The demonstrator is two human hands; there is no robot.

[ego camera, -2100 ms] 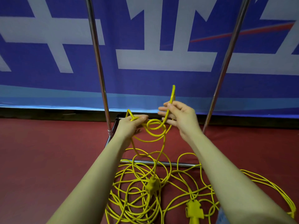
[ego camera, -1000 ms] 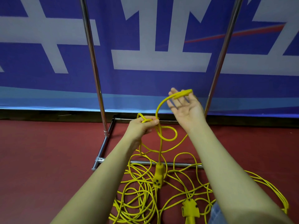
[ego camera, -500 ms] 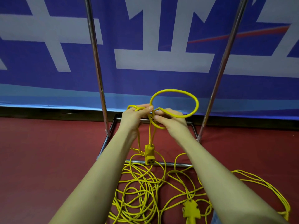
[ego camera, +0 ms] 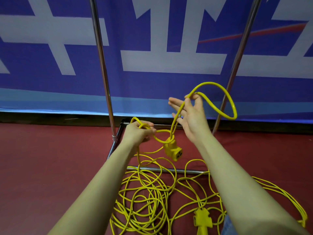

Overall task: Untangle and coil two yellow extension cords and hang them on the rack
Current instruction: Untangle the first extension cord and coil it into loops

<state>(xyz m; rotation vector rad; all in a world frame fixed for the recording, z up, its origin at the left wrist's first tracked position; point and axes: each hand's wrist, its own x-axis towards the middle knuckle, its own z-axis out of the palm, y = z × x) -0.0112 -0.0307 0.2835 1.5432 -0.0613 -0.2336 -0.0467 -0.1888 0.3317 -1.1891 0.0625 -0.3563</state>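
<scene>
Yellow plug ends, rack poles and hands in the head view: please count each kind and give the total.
Yellow plug ends: 2
Upright rack poles: 2
Hands: 2
Total: 6

Hall: banner (ego camera: 152, 82), red floor (ego camera: 50, 158)

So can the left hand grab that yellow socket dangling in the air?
Probably not yet: the left hand already grips cord loops. The socket hangs close by with nothing between, so it would have to let go first.
</scene>
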